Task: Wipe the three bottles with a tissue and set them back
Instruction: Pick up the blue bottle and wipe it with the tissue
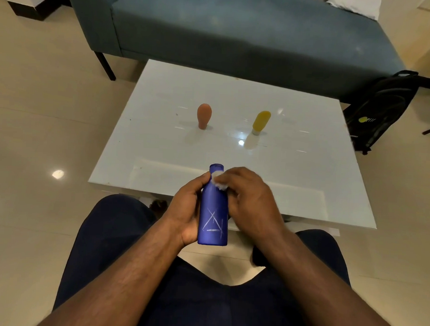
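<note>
A blue bottle with white scratch marks is held upright over my lap, near the front edge of the white table. My left hand grips its left side. My right hand presses a small white tissue against the bottle's neck, just under the cap. An orange-brown bottle stands cap-down on the table at centre left. To its right, a yellow bottle stands cap-down as well.
A teal sofa runs behind the table. A black backpack leans on the floor to the right. My knees in dark trousers sit below the table's front edge. Glossy tile floor surrounds everything.
</note>
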Motion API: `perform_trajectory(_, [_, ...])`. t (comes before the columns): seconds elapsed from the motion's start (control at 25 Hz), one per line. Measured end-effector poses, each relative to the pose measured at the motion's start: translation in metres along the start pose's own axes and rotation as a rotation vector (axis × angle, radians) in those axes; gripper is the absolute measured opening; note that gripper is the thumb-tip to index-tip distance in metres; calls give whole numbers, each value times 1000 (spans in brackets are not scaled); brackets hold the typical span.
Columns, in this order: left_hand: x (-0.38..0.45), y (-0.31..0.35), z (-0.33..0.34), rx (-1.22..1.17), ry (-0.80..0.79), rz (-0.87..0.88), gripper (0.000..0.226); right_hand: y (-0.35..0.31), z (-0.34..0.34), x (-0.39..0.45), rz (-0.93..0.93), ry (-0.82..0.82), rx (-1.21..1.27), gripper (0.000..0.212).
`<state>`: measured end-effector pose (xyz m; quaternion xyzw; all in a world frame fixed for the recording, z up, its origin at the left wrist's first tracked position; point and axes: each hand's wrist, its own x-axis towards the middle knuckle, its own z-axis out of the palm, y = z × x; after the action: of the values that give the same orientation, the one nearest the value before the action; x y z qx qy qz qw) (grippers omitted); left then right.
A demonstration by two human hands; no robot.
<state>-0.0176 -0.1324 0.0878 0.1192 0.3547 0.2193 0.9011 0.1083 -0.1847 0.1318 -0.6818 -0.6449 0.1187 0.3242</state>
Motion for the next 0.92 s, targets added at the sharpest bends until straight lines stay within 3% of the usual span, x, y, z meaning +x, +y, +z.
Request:
perform_trajectory(0.08, [0,-1,1,10,5,12,42,0,-3,6,54,44,4,21])
perform_trajectory(0.24, [-3,0,4,-29,-16,-15,31,-8,2,-6,-76,-28,-39,24])
perform_trajectory(0.36, [-2,-2,2,11,5,18,36,-2,-3,7,61,41,26,23])
perform_trajectory(0.52, [0,1,-1,-19,23,-25,33,-10,4,-11,-144,-48,-61,25])
perform_trajectory(0.68, [2,0,-4,-7,31,9,40,-5,0,-5,22,-1,-3,23])
perform_trajectory(0.8, [2,3,-5,5,61,2,36,-15,2,-21,-130,-130,-59,27])
perform_trajectory(0.92, [5,2,-3,2,51,9,37,-5,-2,-15,52,-51,40,23])
